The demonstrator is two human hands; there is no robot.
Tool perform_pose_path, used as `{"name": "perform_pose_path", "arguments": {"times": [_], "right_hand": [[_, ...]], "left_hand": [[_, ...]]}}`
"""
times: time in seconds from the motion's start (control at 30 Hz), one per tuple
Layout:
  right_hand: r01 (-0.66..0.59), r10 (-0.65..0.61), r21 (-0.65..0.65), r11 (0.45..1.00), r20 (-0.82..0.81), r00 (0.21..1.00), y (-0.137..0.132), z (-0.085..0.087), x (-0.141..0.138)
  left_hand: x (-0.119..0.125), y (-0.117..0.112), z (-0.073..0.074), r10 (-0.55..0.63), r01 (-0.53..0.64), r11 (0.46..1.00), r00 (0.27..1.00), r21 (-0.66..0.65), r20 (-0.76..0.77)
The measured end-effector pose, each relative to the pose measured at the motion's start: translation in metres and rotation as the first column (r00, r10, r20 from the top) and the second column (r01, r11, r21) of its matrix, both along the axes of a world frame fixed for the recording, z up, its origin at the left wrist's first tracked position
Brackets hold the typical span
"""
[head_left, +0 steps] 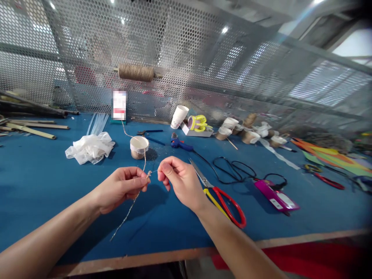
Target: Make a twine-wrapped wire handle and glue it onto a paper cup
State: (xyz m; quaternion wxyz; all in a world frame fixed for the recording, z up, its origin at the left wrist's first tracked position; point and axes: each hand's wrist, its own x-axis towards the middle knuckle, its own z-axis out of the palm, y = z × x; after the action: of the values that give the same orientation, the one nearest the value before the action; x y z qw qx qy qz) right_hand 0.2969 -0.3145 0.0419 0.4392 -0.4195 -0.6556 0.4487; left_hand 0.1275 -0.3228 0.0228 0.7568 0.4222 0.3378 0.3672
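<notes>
My left hand (123,188) pinches a length of twine (128,212) between thumb and fingers, its loose end hanging down toward the table's front. A small knot or loop shows at the fingertips. From there my right hand (180,180) draws out a thin strand, closed in a pinch. Behind the hands stands a paper cup (137,154), wrapped in twine low down with white material at its rim; the twine passes over it toward the back. Scissors (215,190) with red and yellow handles lie beside my right wrist.
A twine spool (136,73) hangs on the mesh partition. White plastic film (91,147) and sticks (37,128) lie left. A blue glue gun (180,143), pliers (151,136) and stacked white cups (179,116) are behind. A purple power strip (276,195) with a black cord sits right.
</notes>
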Motion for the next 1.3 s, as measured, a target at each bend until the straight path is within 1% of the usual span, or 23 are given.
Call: {"name": "perform_pose_path", "arguments": {"times": [0.07,0.2,0.3,0.37,0.47,0.53,0.57,0.63,0.73,0.83,0.93,1.1,1.3], "right_hand": [[-0.028,0.028,-0.028,0.999,-0.014,1.0,0.002,-0.002,0.0],[-0.111,0.103,-0.078,0.991,-0.098,0.99,0.003,-0.01,0.0],[-0.098,0.092,-0.052,0.994,-0.114,0.989,0.004,-0.013,0.001],[-0.084,0.077,-0.067,0.994,-0.095,0.992,0.004,-0.015,0.001],[-0.024,0.017,-0.093,0.995,-0.075,0.997,0.005,-0.019,0.002],[0.02,-0.024,-0.068,0.998,-0.07,0.997,0.006,-0.021,0.003],[0.021,-0.024,-0.058,0.998,-0.067,0.997,0.006,-0.022,0.003],[-0.034,0.029,-0.058,0.998,-0.084,0.996,0.007,-0.022,0.004],[-0.162,0.155,-0.035,0.986,-0.15,0.976,0.008,-0.022,0.004],[-0.209,0.212,0.033,0.977,-0.137,0.968,0.009,-0.022,0.005],[-0.206,0.216,0.088,0.975,-0.126,0.968,0.008,-0.022,0.006],[-0.197,0.211,0.124,0.972,-0.107,0.972,0.005,-0.02,0.006],[-0.171,0.179,0.174,0.97,-0.029,0.983,0.002,-0.017,0.004]], "left_hand": [[0.0,0.0,0.0,-0.013,0.013,1.0,1.0,-0.006,0.003],[-0.001,-0.001,0.001,-0.021,0.021,1.0,0.999,-0.002,-0.023],[-0.001,-0.001,0.001,-0.009,0.011,1.0,0.998,0.028,-0.065],[0.0,-0.001,0.001,0.0,0.006,0.998,0.995,0.055,-0.098],[0.0,-0.001,0.001,0.005,0.004,0.997,0.993,0.08,-0.121],[0.0,0.0,0.001,-0.001,0.01,0.997,0.994,0.072,-0.112],[0.0,0.0,0.001,-0.007,0.013,0.998,0.995,0.059,-0.1],[0.0,0.0,0.001,-0.028,0.03,0.999,0.998,0.023,-0.059],[-0.001,0.001,-0.001,-0.064,0.064,0.997,0.998,-0.036,0.017],[-0.002,0.002,-0.003,-0.093,0.098,0.992,0.993,-0.076,0.066],[-0.003,0.002,-0.004,-0.115,0.125,0.988,0.989,-0.096,0.095],[-0.002,0.001,-0.003,-0.129,0.142,0.984,0.984,-0.107,0.125],[-0.003,0.001,-0.004,-0.126,0.135,0.986,0.988,-0.1,0.094]]}}
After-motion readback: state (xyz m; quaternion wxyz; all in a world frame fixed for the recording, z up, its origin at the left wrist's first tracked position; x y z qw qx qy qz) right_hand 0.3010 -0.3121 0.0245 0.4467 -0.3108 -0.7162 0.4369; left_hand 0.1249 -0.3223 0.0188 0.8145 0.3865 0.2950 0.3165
